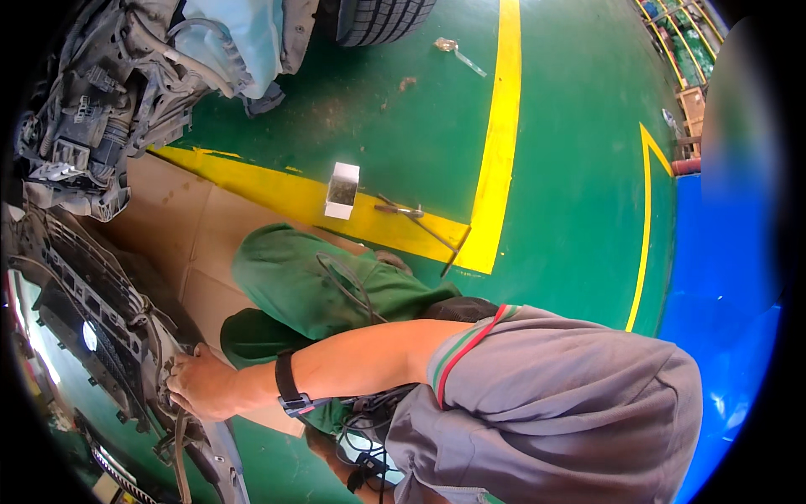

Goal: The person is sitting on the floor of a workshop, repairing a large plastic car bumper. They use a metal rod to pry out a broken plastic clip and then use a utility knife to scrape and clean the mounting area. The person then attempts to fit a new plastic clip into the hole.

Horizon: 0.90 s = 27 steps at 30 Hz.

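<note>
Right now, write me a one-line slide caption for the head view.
Right hand at the edge of a dark car part, with cardboard and a white box on the floor.

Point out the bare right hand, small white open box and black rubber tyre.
Right hand [204, 386]: head view, back of hand.
White box [338, 207]: head view, end flap.
Black tyre [386, 18]: head view, tread.

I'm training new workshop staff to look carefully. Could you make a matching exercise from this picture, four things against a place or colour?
1. Tire
2. Small box
3. Right hand
4. Cardboard

A. Against the car part
B. Flat and brown
C. At the picture's top edge
D. Partly over a yellow floor line

Pairs: 1-C, 2-D, 3-A, 4-B
</note>
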### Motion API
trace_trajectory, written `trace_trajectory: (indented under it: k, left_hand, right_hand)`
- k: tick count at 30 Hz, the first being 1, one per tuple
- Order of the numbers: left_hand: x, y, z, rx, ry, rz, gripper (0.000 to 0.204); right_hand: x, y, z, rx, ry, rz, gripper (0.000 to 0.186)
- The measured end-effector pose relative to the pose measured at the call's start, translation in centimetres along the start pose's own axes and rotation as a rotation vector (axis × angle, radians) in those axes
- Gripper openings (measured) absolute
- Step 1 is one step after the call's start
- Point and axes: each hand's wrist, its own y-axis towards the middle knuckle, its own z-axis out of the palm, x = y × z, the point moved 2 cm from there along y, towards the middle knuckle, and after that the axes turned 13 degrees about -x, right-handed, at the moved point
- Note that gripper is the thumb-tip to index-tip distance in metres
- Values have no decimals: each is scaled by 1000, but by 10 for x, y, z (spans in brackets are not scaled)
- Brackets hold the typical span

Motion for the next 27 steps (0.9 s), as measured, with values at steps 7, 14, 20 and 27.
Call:
trace_trajectory:
  k: [7,14,20,27]
  left_hand:
    - [-53,-44,-40,-290,61,183,42]
    - [-103,-93,-45,-257,190,355,40]
    - [-125,-112,-51,-377,76,625,28]
    - [-222,-124,-72,-591,277,1073,12]
  right_hand:
    - [15,4,-11,156,10,-66,25]
    - [2,14,-47,215,45,-152,29]
    - [2,25,-48,374,105,-226,31]
    - [10,57,-70,386,-21,-189,31]
